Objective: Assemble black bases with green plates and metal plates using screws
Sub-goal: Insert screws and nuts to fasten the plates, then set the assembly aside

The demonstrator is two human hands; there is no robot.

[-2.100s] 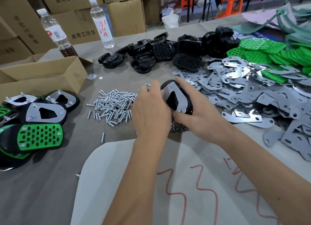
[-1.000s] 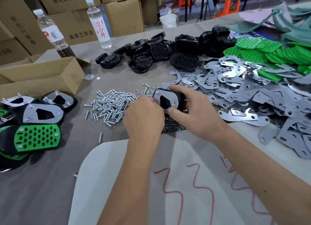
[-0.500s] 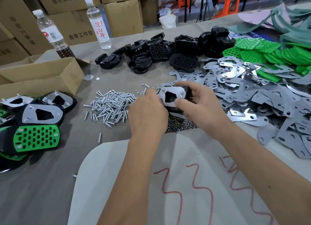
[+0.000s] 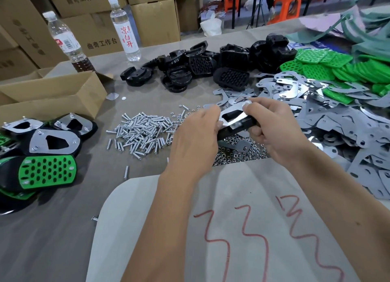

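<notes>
Right hand [image 4: 274,129] grips the black base [image 4: 238,127] from its far side, thumb pressing the metal plate [image 4: 232,115] on top; your left hand [image 4: 196,134] pinches the near edge. Keep the plate's holes lined up before reaching for screws [image 4: 143,131], left of your left hand.

A grey-covered bench [image 4: 52,239] carries a heap of silver screws [image 4: 143,131], black plastic bases [image 4: 200,70], grey metal plates [image 4: 337,129], green perforated plates [image 4: 329,68], a brown cardboard box [image 4: 52,96] and two clear bottles [image 4: 125,28].
</notes>
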